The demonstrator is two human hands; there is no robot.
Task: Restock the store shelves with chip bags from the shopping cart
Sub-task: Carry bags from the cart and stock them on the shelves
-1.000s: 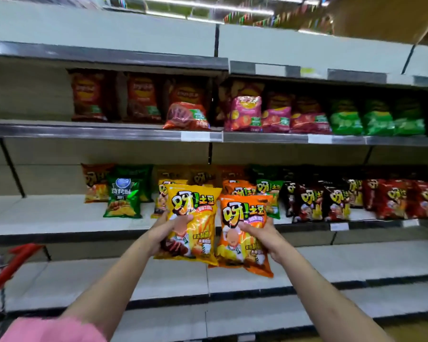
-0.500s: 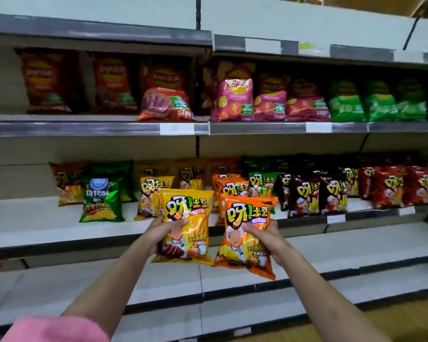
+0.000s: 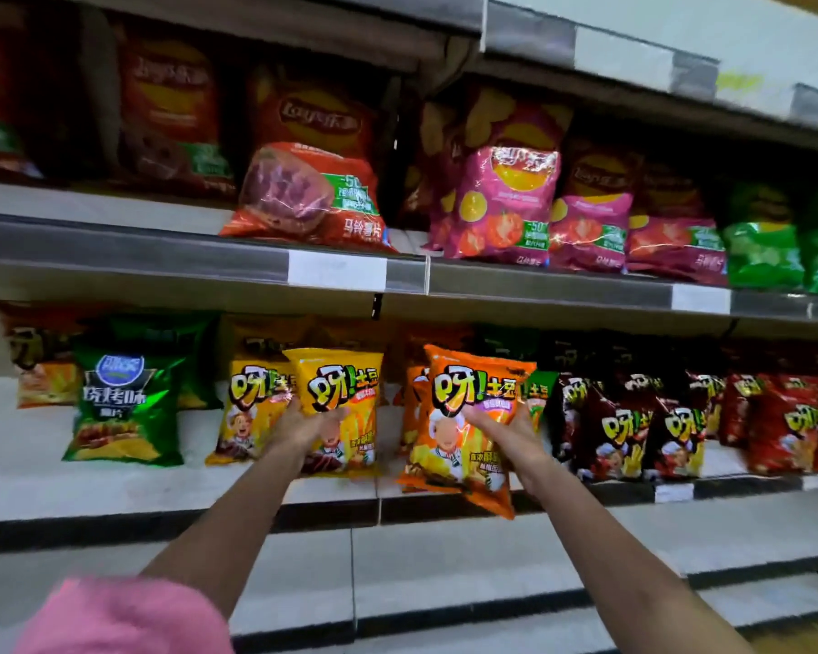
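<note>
My left hand grips a yellow chip bag upright at the front of the middle shelf, right beside another yellow bag standing there. My right hand grips an orange chip bag, tilted a little, its lower corner hanging past the shelf's front edge. More orange bags stand just behind it. The shopping cart is out of view.
A green bag stands to the left, dark brown bags and red bags to the right. The upper shelf carries red, pink and green bags. Two lower white shelves jut out beneath my arms.
Both hands have carried their bags forward and up to the middle shelf. The view has closed in on the shelves and the red cart handle has left the frame.
</note>
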